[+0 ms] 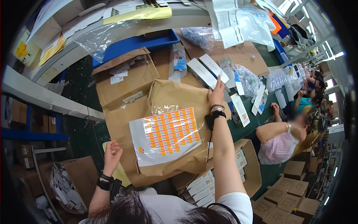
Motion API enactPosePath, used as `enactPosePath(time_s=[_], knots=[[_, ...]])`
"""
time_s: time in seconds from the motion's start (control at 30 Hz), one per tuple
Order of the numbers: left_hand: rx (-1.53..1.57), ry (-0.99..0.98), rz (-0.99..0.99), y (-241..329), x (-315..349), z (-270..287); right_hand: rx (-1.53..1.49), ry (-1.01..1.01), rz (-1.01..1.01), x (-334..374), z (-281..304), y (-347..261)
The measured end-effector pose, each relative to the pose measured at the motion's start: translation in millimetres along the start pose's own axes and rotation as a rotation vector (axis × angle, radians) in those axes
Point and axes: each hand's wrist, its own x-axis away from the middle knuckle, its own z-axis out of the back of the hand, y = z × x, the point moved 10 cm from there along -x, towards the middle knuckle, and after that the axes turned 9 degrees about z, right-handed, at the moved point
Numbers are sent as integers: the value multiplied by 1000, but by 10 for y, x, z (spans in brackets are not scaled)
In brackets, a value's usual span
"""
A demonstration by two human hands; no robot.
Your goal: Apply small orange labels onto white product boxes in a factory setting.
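Observation:
My right hand (216, 94) reaches forward to the near end of a flat white box (200, 72). Its thumb and fingers lie around that end, gripping it. A second white box (213, 66) lies close against the first on the right. My left hand (112, 154) is raised at the table's left edge, its fingers curled together; whatever they may hold is too small to make out. Between my hands a sheet of orange and white square stickers (171, 130), some peeled away, rests on brown wrapping paper (179, 95).
An open carton (126, 84) with paper scraps and a blue tray (145, 41) stand behind. White boxes fill a carton (253, 168) beside my right arm. Bagged clear plastic parts (246, 80) lie on the right. A co-worker in pink (278, 149) sits further right.

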Motion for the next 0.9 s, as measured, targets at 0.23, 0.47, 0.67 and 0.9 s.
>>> enactPosePath(time_s=[0.23,0.47,0.67,0.9], knots=[[40,-52,-77,225,-95,12,100,63,133,-148,-93,119],[36,-32,-292,842,-81,-23,-217,243,249,-94,1377,-306],[56,-140,-352,953,88,-266,-539,44,69,559,2175,-768],[-154,-97,-617,1493,574,-275,-878,-197,22,1096,2512,-1311]])
